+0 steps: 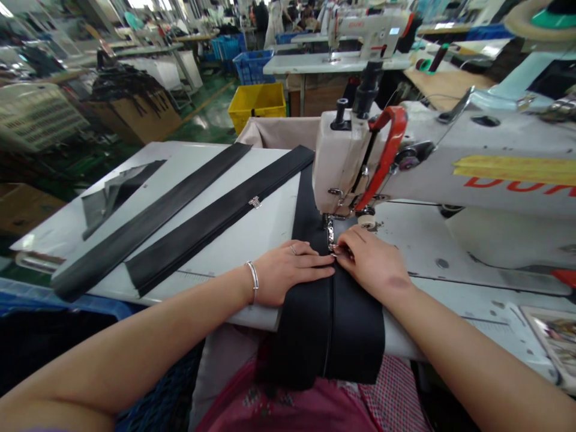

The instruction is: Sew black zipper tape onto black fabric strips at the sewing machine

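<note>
A wide black fabric piece (333,324) with a zipper down its middle lies under the presser foot (330,231) of a white sewing machine (450,162) and hangs off the table's front edge. My left hand (288,270), with a ring and a silver bracelet, lies flat on the fabric's left side, fingers stretched toward the needle. My right hand (371,264) rests on the fabric's right side, fingertips pinched together on the fabric right at the presser foot.
Two long black zipper strips (180,222) lie diagonally on the white table (252,234), with dark fabric scraps (112,195) farther left. A yellow crate (258,102), blue crates, another sewing machine (369,33) and other workers stand behind.
</note>
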`<state>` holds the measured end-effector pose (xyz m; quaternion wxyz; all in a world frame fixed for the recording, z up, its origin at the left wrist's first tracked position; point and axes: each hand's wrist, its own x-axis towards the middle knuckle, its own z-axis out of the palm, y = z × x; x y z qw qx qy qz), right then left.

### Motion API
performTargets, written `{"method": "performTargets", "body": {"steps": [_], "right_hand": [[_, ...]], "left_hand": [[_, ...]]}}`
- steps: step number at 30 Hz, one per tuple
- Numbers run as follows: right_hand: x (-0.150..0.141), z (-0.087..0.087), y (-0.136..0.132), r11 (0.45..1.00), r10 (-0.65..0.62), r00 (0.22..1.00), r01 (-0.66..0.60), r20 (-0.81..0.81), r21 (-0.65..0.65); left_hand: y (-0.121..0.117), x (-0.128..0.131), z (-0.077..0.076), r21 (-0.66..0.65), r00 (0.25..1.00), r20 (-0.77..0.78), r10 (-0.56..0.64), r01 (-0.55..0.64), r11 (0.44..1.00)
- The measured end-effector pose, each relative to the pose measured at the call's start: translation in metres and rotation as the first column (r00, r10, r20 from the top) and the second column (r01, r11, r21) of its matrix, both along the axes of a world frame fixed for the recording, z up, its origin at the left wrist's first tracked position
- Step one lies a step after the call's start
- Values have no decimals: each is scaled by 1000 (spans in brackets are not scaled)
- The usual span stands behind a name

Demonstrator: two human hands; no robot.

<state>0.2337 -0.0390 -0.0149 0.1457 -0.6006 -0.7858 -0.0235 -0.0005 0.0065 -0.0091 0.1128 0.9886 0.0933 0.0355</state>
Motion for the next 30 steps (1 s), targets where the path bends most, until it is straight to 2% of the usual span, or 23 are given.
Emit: {"method": "performTargets", "body": {"steps": [2,4,7,11,13,15,16,17,18,19,21,23,25,30], "right_hand": [[-3,-1,1,992,-121,992,120,-20,-32],[-4,-1,8,980,-185,983,184,-12,-69],[-3,-3,31,960,-269,963,268,-1,-86],[-1,-3,67,946,-317,948,314,-31,-80],[0,0,68,942,-332,942,328,-43,-76],[1,3,50,949,-311,950,309,-37,-60],[1,4,33,967,-250,968,249,-30,-48],[0,3,13,989,-146,989,146,-16,-28],[0,2,-9,999,30,1000,-30,-7,-18],[-1,1,-32,982,187,982,-187,-5,-2],[-3,-3,-74,933,360,933,-360,-1,28],[-5,-6,-103,911,410,912,-408,-13,54],[-6,-6,-117,901,429,903,-427,-18,76],[-8,-7,-121,900,429,903,-428,7,88]], "left_hand": [[0,1,1,-9,1000,6,0,0,1000],[1,2,2,-20,1000,13,-3,4,1000],[1,2,3,-37,1000,18,-5,5,999],[1,2,3,-52,1000,29,-12,14,999],[0,2,1,-47,999,32,6,-4,999],[0,1,0,-22,998,21,53,-52,998],[0,1,-1,-6,997,9,75,-75,997],[0,1,-1,8,996,-5,88,-88,996],[0,1,-1,18,996,-21,91,-91,996],[0,1,0,24,996,-34,85,-84,996],[0,1,2,31,996,-48,77,-75,997],[1,1,3,33,996,-60,71,-69,997],[2,1,4,36,995,-74,59,-57,998],[3,2,4,51,993,-106,44,-39,998]]}}
